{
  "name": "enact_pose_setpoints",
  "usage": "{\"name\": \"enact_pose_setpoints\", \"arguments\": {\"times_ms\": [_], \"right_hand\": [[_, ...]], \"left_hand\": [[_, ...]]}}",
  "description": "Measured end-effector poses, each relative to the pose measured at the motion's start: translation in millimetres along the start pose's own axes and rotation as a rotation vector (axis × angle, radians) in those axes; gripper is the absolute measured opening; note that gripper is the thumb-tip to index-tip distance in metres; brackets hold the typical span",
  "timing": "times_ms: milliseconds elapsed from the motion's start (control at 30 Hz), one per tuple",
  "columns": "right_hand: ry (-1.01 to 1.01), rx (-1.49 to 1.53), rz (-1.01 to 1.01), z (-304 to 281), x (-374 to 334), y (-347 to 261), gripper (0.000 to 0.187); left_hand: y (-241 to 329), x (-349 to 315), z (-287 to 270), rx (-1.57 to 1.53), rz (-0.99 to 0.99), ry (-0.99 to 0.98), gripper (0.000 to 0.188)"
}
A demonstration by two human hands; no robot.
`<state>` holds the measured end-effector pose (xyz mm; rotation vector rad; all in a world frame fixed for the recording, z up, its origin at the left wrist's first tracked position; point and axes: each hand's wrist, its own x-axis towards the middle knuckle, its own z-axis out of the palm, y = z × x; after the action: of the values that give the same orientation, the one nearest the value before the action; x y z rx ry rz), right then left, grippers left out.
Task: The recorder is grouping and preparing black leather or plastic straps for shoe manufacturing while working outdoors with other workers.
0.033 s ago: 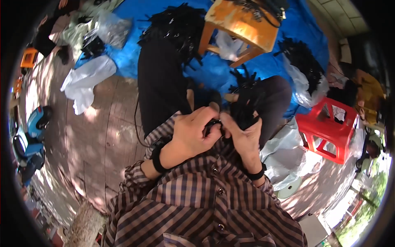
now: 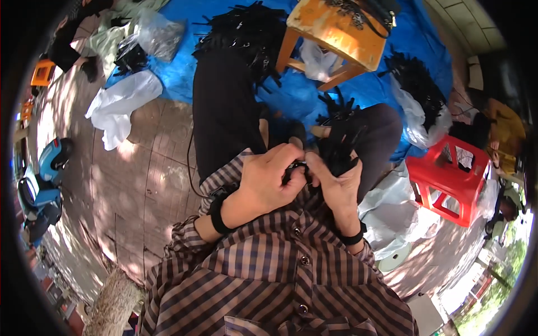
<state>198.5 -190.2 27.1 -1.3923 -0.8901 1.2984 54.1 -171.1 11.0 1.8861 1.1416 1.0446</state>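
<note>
Left grip: left hand (image 2: 268, 180) curled, fingertips pinched on a small black piece (image 2: 295, 166) held between both hands, above the lap.
Right grip: right hand (image 2: 335, 187) clenched around a bunch of black strips (image 2: 339, 150), thumb pressed toward the same small black piece.
Small black piece: caught where the two hands meet — mostly hidden by fingers, shape cannot be told.
Bunch of black strips: sticking up and outward from the right fist, in front of the right knee.
Wrists: black band (image 2: 217, 211) on the left, black band (image 2: 353, 237) on the right, just past the cuffs of a striped shirt (image 2: 280, 280).
Legs: black trousers (image 2: 221, 106), knees spread over the paved ground (image 2: 140, 185).
Beyond the knees: blue tarp (image 2: 190, 78) spread on the ground, a heap of black strips (image 2: 246, 28) on it.
Ahead, right: orange wooden stool (image 2: 336, 36) standing on the tarp, a dark bag on its seat.
Right side: red plastic stool (image 2: 445, 179) — near it a clear plastic bag (image 2: 417, 120) stuffed with black pieces.
Left side: white plastic bag (image 2: 120, 106) lying at the tarp's edge, well apart from the hands.
</note>
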Motion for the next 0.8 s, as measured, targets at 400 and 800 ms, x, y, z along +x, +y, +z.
{"name": "enact_pose_setpoints", "arguments": {"times_ms": [400,800], "right_hand": [[-0.048,0.152,-0.038,8.0,-16.4,-0.9,0.037],[-0.003,0.218,-0.006,3.9,-16.8,-4.6,0.046]], "left_hand": [[4.3,-27.6,-14.3,-0.132,-0.165,-0.085,0.018],[10.7,-29.7,-5.3,-0.094,-0.122,0.065,0.024]]}}
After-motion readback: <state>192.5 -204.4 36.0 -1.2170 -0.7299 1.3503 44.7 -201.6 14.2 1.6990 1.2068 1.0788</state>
